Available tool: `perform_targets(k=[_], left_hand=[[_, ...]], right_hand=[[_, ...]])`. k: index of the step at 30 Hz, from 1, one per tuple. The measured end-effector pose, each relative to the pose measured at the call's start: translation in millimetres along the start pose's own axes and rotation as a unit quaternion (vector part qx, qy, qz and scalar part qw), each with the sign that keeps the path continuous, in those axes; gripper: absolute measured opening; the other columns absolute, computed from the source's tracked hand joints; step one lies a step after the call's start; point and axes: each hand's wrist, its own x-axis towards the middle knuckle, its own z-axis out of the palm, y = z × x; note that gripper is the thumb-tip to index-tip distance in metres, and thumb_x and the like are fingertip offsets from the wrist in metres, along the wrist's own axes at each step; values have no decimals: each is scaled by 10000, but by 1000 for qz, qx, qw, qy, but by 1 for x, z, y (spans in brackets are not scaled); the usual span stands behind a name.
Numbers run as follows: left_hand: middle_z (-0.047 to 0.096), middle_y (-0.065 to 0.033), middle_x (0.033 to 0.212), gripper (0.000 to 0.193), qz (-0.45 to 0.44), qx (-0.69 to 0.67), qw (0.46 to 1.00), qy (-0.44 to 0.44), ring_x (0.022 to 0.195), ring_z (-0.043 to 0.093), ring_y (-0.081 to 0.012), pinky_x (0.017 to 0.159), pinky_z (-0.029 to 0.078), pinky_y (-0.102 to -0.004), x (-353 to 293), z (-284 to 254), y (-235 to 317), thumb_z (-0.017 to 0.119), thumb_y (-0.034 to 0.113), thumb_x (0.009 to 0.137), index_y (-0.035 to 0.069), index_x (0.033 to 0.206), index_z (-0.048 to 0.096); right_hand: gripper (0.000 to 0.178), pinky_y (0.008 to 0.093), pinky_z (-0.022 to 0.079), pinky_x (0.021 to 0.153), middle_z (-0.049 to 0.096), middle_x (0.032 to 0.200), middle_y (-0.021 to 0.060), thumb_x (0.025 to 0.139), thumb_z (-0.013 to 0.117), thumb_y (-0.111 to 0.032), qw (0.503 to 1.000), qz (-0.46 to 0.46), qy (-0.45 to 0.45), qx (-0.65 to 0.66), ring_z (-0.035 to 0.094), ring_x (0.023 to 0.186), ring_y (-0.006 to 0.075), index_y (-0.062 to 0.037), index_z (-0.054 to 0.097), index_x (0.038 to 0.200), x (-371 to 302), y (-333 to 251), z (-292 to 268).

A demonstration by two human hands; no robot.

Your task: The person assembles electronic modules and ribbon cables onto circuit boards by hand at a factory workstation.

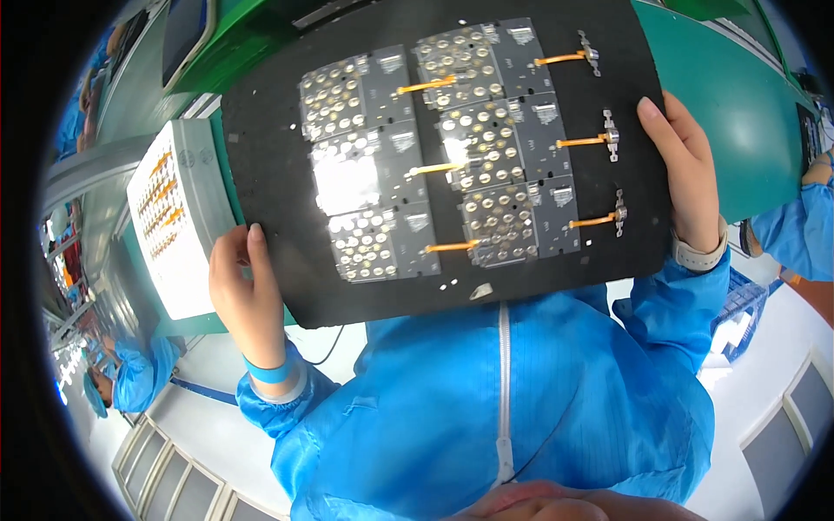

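A large black board (278, 269) is held tilted in front of my chest. My left hand (243, 282) grips its lower left edge, with the thumb on top. On the opposite side my right hand (686, 161) holds the right edge, thumb also on the upper face. Two columns of dark circuit boards (547, 130) with shiny round metal domes lie on it. Orange flex cables (580, 141) stick out to their right; those of the right column end in small metal parts (613, 136). Small white scraps (480, 292) dot the lower edge. The fingers under the board are hidden.
On the green table (734, 104), a white tray (187, 304) with rows of small orange parts stands at the left. A green bin (252, 39) is behind the board. Co-workers in blue sit at far left and right. A blue basket (738, 317) stands at the lower right.
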Motion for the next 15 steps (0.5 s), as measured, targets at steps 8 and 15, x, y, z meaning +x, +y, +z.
perform_targets(k=[8, 15], left_hand=[[572, -58, 966, 229, -11, -430, 896, -113, 884, 523, -121, 816, 414, -253, -2, -16, 43, 481, 110, 946, -8, 1126, 559], [440, -197, 1281, 600, 155, -256, 952, -71, 1195, 432, -335, 1017, 333, -391, 1, 4, 50, 712, 126, 742, -13, 1260, 445]], right_hand=[[393, 298, 520, 826, 619, 1100, 146, 973, 432, -215, 962, 6, 107, 251, 635, 938, 200, 42, 461, 1269, -43, 37, -98], [453, 316, 532, 823, 559, 1182, 201, 916, 519, -97, 916, -134, 354, 132, 643, 870, 254, 35, 415, 1337, -156, 66, -218]])
